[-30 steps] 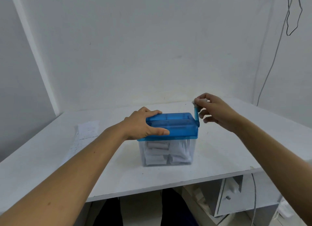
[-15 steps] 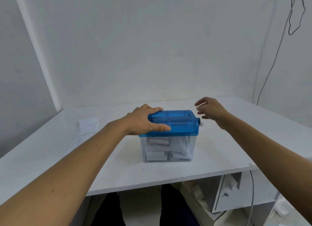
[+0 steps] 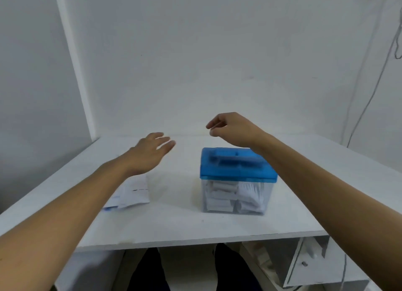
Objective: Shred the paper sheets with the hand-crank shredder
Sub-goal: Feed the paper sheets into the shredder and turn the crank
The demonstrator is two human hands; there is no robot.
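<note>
On the white table [image 3: 174,225] the hand-crank shredder [image 3: 236,182] stands a little right of the middle, near the front edge. Its clear bin [image 3: 235,210] is filled for the most part with white paper strips [image 3: 219,192], and the blue lid [image 3: 239,171] sits on top. The lid is blurred, so the feeding slot cannot be read well. The crank does not show; the right forearm [image 3: 304,186] crosses the right end of the lid and probably hides it.

The shredder looks like thin, stiff plastic, light and smooth. I judge that it will slide or tip on this table during cranking unless one palm presses flat on the left part of the lid, away from the slot.

Left of the shredder, well apart from it, the paper sheets [image 3: 134,192] lie flat in a loose pile. They are thin, limp and very light. They are hard to lift from the middle, so the better hold is a pinch at a free edge or corner on the near side.

Above the far end of the sheets the left hand [image 3: 148,154] hovers, with straight fingers and nothing in it. The right hand [image 3: 233,128] hangs above and behind the lid, with its fingers loosely curled and empty, and it touches nothing.
</note>
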